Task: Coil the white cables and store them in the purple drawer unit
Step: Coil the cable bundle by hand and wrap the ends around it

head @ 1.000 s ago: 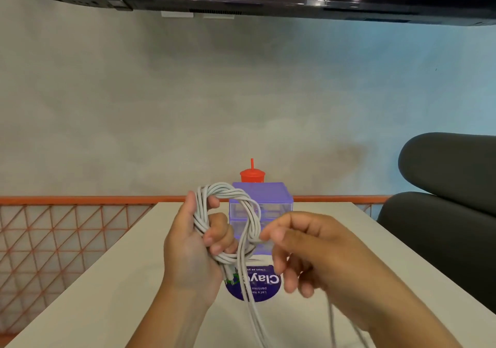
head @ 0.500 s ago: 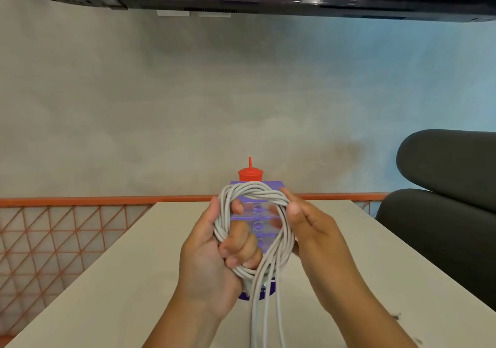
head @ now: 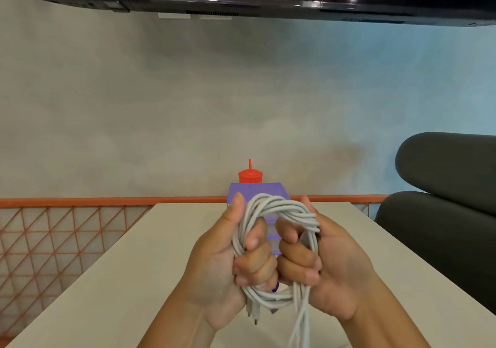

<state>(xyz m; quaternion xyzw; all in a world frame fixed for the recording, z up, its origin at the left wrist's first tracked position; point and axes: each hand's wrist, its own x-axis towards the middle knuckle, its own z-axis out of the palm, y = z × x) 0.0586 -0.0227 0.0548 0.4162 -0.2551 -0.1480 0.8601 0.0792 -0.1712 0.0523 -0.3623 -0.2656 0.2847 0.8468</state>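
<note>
Before the purple drawer unit point(head: 255, 190), left hand point(head: 220, 261) and right hand point(head: 330, 264) clenched round white cables point(head: 281, 208)

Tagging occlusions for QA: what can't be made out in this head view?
Head view:
purple drawer unit: front hidden by left hand, right hand and white cables; drawers open or closed, cannot tell.
white cables: tails cut off by the bottom edge.
red cup: lower part hidden behind the unit.

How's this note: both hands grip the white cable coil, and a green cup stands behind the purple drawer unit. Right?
The head view shows a red cup, not green, behind the purple drawer unit. The left hand and right hand grip the white cable coil.
</note>
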